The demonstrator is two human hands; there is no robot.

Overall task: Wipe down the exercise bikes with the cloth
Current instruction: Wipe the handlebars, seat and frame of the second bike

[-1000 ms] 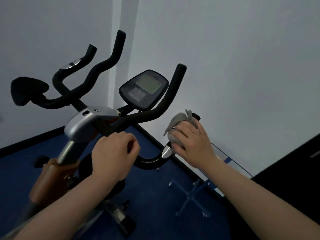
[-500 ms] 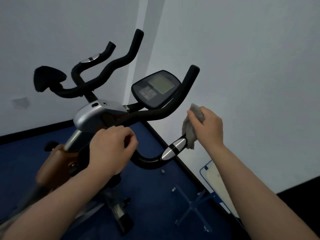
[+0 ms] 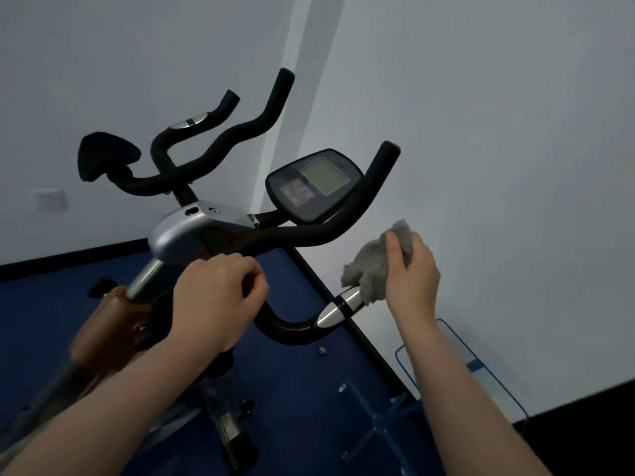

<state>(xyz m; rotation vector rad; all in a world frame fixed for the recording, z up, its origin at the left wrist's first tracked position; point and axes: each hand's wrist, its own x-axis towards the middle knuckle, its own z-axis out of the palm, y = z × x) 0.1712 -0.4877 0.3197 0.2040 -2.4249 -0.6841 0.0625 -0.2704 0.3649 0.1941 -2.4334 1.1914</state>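
Note:
An exercise bike (image 3: 192, 231) with black curved handlebars and a dark console (image 3: 314, 185) stands in front of me. My right hand (image 3: 410, 280) grips a crumpled grey cloth (image 3: 371, 269), which hangs over the end of the lower right handlebar, just above its silver pulse sensor (image 3: 340, 305). My left hand (image 3: 216, 300) is curled round the lower handlebar near the bike's stem, hiding that part of the bar.
White walls meet in a corner close behind the bike. The floor (image 3: 299, 379) is blue with a black skirting line. A blue-framed panel (image 3: 477, 372) leans on the right wall, with a blue metal cross base (image 3: 378, 424) on the floor below.
My right hand with the cloth rose off the handlebar end, then came back down a little toward the silver sensor. The view shifted right. My left hand kept its grip.

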